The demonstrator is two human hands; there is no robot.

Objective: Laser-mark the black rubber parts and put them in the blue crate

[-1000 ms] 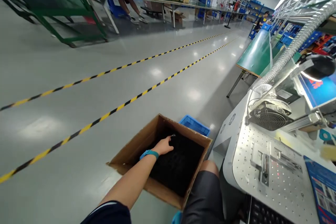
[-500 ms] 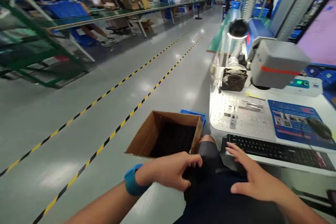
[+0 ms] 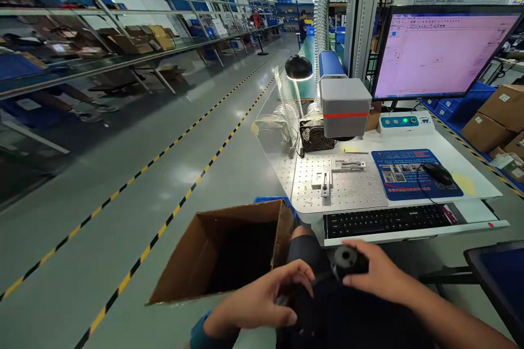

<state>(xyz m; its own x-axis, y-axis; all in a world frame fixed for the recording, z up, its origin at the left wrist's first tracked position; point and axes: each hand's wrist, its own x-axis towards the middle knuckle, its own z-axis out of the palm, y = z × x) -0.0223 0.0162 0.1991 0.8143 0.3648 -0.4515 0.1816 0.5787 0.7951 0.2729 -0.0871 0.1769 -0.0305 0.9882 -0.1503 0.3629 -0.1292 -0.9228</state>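
Note:
My right hand [image 3: 374, 272] is closed on a small black round part [image 3: 347, 259] with a hole in its end, held above my lap. To its left my left hand [image 3: 272, 294], with a teal band at the wrist, has its fingers curled around something dark that merges with my dark clothing. An open cardboard box [image 3: 176, 270] stands beside my left leg, just beyond the left hand. Its inside is dark, and single items in it cannot be made out.
To the right, a white workbench holds a perforated metal plate [image 3: 347, 193], a grey machine head [image 3: 346, 103], a keyboard [image 3: 385, 221], a mouse [image 3: 437, 173] and a monitor [image 3: 446, 54]. Yellow-black tape [image 3: 180, 204] lines the floor on the left.
The view has tilted up and turned right. My right hand, open and empty before, now grips the black round part. My left hand has curled around something dark.

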